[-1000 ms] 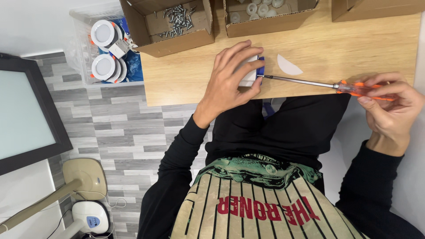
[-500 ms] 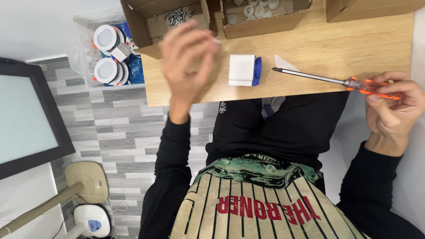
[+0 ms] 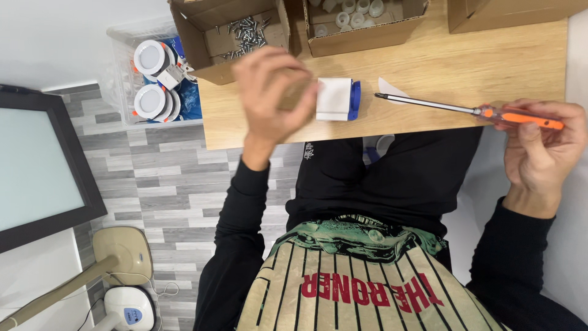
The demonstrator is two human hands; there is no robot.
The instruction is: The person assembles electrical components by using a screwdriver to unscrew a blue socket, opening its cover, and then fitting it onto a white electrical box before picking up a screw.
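My left hand [image 3: 269, 86] hovers blurred above the wooden table [image 3: 441, 61], fingers curled, just left of a small white and blue plastic part [image 3: 335, 98]; whether it holds anything is hidden. It is not touching the part. My right hand [image 3: 542, 147] sits off the table's near right corner, gripping the orange handle of a long screwdriver [image 3: 429, 105]. The screwdriver's tip points left towards the part and stops a little short of it.
An open cardboard box [image 3: 208, 49] of loose screws [image 3: 245, 30] stands behind my left hand. A second box [image 3: 361, 34] with white round parts and a third box [image 3: 502, 15] line the far edge. Left of the table are a clear bin of round white lamps [image 3: 150, 79] and a monitor [image 3: 37, 171].
My left hand let go of the white and blue part, reached up to the screw box, and has come back towards the part with fingers curled. The screwdriver tip has drawn back to the right.
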